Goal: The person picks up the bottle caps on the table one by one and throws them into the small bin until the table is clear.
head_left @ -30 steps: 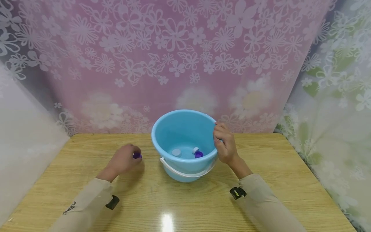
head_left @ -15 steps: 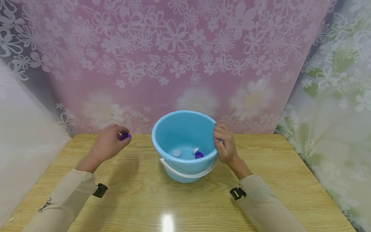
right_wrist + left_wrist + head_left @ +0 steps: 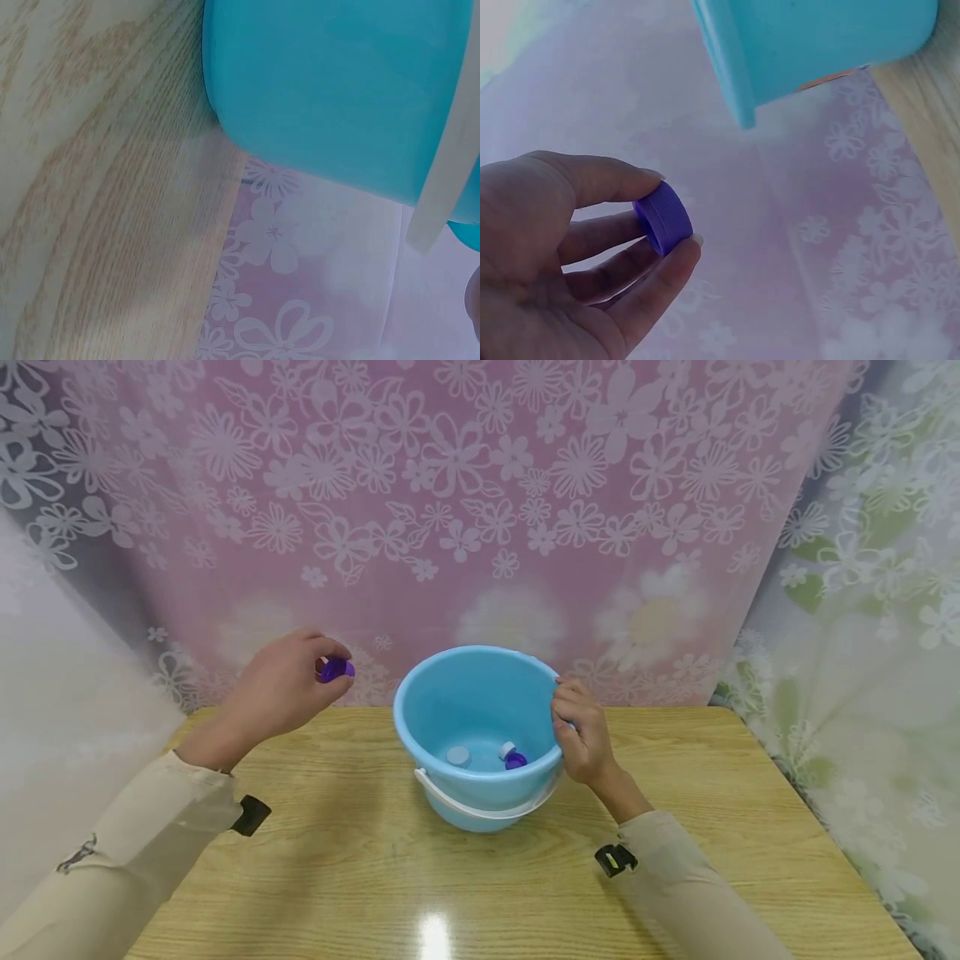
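Note:
A purple bottle cap (image 3: 667,216) with a ribbed side is pinched between the thumb and fingertips of my left hand (image 3: 288,681). That hand is raised above the table, left of the light blue bucket (image 3: 480,685). On the bucket's right side, my right hand (image 3: 581,731) grips the rim with curled fingers. Inside on the bottom lie a larger white cap (image 3: 457,756), a small white cap (image 3: 507,749) and another purple cap (image 3: 515,761). The bucket stands upright, its white handle (image 3: 480,812) hanging down at the front. Only a sliver of the right hand shows in the right wrist view.
The wooden table (image 3: 660,893) carries the bucket near its back edge. Behind it hangs a pink flowered curtain (image 3: 480,527), with a pale flowered curtain (image 3: 870,652) at the right. Black wrist straps sit on both sleeves.
My left hand has lifted the purple cap off the table area, moving left and then upward, away from the bucket. The right hand keeps its grip on the rim.

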{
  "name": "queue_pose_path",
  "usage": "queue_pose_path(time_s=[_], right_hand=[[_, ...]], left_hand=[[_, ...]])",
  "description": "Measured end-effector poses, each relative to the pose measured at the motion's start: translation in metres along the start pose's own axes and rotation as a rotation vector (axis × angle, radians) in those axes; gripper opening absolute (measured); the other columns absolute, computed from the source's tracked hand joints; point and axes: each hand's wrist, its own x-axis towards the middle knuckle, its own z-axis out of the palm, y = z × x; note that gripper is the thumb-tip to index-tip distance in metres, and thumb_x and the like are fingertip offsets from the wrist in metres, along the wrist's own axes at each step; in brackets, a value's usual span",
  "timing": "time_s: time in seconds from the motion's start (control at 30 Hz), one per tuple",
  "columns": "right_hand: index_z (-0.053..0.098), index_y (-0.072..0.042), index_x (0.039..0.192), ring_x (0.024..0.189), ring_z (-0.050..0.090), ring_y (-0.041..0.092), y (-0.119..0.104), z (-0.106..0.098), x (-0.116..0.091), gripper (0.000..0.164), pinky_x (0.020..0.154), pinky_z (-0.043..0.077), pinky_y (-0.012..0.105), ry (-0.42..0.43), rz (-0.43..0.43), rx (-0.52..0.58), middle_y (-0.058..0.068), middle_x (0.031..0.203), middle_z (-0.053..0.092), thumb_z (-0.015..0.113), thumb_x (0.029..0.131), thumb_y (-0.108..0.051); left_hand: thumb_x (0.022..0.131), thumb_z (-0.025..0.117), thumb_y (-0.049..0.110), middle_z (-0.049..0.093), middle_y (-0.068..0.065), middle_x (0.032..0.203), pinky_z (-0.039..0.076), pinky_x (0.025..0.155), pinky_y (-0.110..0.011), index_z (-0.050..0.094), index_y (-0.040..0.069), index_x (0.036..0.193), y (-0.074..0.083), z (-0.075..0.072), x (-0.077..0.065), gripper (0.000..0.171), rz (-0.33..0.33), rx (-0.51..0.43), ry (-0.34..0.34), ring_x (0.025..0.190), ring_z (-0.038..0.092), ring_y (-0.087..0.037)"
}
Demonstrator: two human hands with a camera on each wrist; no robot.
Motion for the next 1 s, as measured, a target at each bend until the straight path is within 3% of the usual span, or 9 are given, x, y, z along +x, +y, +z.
queue_pose_path(time_s=[0.3,0.43,0.63,0.83,1.0], right_hand=[[0.031,-0.013,0.057,0.071,0.04,0.024,0.001,0.0,-0.001,0.021,0.09,0.037,0.055,0.0,0.003,-0.007,0.003,0.06,0.03,0.038,0.077,-0.009],[0.032,-0.012,0.057,0.072,0.04,0.024,0.001,0.0,-0.001,0.021,0.09,0.036,0.056,-0.002,0.004,-0.001,0.003,0.061,0.03,0.038,0.077,-0.01],[0.031,-0.012,0.057,0.072,0.04,0.024,0.002,0.0,-0.002,0.021,0.089,0.036,0.056,-0.002,0.009,0.0,0.004,0.061,0.029,0.038,0.077,-0.009],[0.032,-0.012,0.058,0.073,0.041,0.025,0.0,0.0,-0.001,0.02,0.088,0.036,0.059,-0.003,0.008,0.007,0.004,0.061,0.031,0.039,0.077,-0.009],[0.031,-0.012,0.058,0.072,0.041,0.025,0.001,0.0,-0.001,0.021,0.088,0.036,0.058,-0.001,0.005,0.003,0.004,0.061,0.029,0.038,0.077,-0.009]], left_hand=[[0.088,0.063,0.014,0.061,-0.014,0.102,0.051,0.078,-0.041,0.067,-0.002,0.106,0.036,-0.005,0.023,0.024,0.117,-0.002,-0.022,0.091,0.059,-0.028],[0.087,0.065,0.015,0.061,-0.011,0.1,0.05,0.077,-0.038,0.068,0.001,0.106,0.053,0.003,0.032,0.024,0.183,-0.009,-0.046,0.09,0.059,-0.026],[0.088,0.066,0.014,0.059,-0.008,0.101,0.049,0.077,-0.032,0.068,0.001,0.108,0.076,0.02,0.044,0.025,0.283,-0.034,-0.135,0.087,0.057,-0.02],[0.087,0.066,0.014,0.059,-0.007,0.099,0.047,0.076,-0.03,0.069,0.004,0.108,0.089,0.032,0.049,0.023,0.395,-0.027,-0.214,0.086,0.055,-0.018],[0.088,0.066,0.014,0.059,-0.006,0.103,0.046,0.078,-0.029,0.068,0.006,0.11,0.094,0.042,0.048,0.024,0.438,-0.026,-0.281,0.089,0.056,-0.017]])
